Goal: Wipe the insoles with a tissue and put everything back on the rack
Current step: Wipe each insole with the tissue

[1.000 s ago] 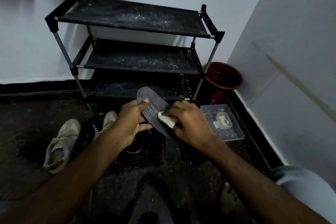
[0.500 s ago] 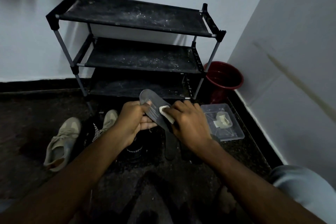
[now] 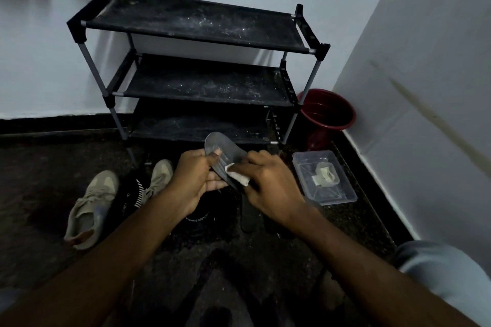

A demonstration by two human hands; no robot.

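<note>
The L hand (image 3: 195, 180) is holding the grey insole (image 3: 225, 147) w/ its fingers curled round the near part & the thumb pressing on top. The R hand (image 3: 268, 188) is pinching a white tissue (image 3: 237, 177) b/w thumb & fingertips and pressing it on the insole, just beside the L thumb. The insole's toe end is poking up past the fingers, toward the rack (image 3: 196, 34), which is standing well beyond both hands.

What could go wrong: the tissue looks small & thin, so rubbing hard could tear it or leave bits behind. The insole looks bendy, so pushing too hard could fold it or pop it out of the L grip. Below the R fingers a dark flat thing (image 3: 248, 216) is lying on the floor, maybe the 2nd insole; too dark to tell. Tan shoes (image 3: 90, 202) are lying on the floor left of the L hand, so I think lots is left to do.
</note>
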